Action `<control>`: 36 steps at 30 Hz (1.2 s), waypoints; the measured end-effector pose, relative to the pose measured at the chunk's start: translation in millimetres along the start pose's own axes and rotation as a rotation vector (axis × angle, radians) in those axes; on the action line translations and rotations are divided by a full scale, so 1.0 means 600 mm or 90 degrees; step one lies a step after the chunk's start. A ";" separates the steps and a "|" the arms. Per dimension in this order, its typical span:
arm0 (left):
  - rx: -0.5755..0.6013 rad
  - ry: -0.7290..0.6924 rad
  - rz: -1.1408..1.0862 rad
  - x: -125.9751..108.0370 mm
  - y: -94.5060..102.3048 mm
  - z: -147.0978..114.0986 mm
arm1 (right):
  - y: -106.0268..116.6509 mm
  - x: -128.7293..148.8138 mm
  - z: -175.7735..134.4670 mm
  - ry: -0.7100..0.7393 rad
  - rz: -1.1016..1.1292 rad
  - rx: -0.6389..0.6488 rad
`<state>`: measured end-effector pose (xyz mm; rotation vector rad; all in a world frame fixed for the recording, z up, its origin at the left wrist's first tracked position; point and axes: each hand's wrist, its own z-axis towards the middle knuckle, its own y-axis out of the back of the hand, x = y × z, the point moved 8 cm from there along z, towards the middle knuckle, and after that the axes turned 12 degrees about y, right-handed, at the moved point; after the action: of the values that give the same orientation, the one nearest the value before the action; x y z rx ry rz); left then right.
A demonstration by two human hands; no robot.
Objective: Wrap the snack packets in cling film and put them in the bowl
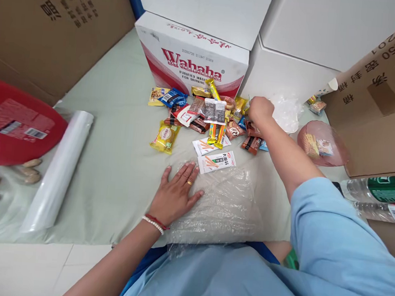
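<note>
My left hand (177,193) lies flat with fingers spread on the tablecloth, its thumb side on a sheet of clear plastic film (225,207) near the front edge. My right hand (260,111) is closed at the right side of a pile of wrapped snacks (215,111); its fingertips are hidden, so what it grips cannot be made out. Close to it lie a yellow snack packet (240,106) and brown-wrapped snacks (251,144). Two white snack packets (217,162) lie just beyond the film. A yellow cake packet (165,137) rests left of the pile.
Behind the pile stands a Wahaha water carton (194,59). On the right are crumpled clear plastic (285,111), a pink bowl (337,152) holding snacks, a paper cup (328,87) and plastic bottles (379,189). A plastic roll (58,173) and red container (18,124) are left.
</note>
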<state>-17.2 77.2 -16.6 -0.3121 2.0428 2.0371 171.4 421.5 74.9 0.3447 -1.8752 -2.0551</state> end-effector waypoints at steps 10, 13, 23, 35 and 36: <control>0.004 0.002 -0.035 -0.004 -0.001 0.000 | 0.029 0.117 -0.402 -0.133 0.741 -0.010; 0.003 0.005 -0.044 -0.003 -0.001 0.000 | -0.051 0.179 -0.519 -0.209 0.853 0.078; -0.019 -0.010 -0.042 -0.002 0.000 0.000 | -0.019 0.238 -0.537 0.262 0.255 -0.014; -0.037 0.000 0.007 0.027 0.011 -0.014 | -0.103 0.265 -0.576 0.430 0.229 0.158; -0.035 0.005 0.012 0.027 0.012 -0.014 | -0.099 0.260 -0.574 0.436 0.244 0.173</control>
<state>-34.9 69.2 -14.9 -0.3129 2.0036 2.1099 160.6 48.7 -11.5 0.6081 -1.6152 -1.2195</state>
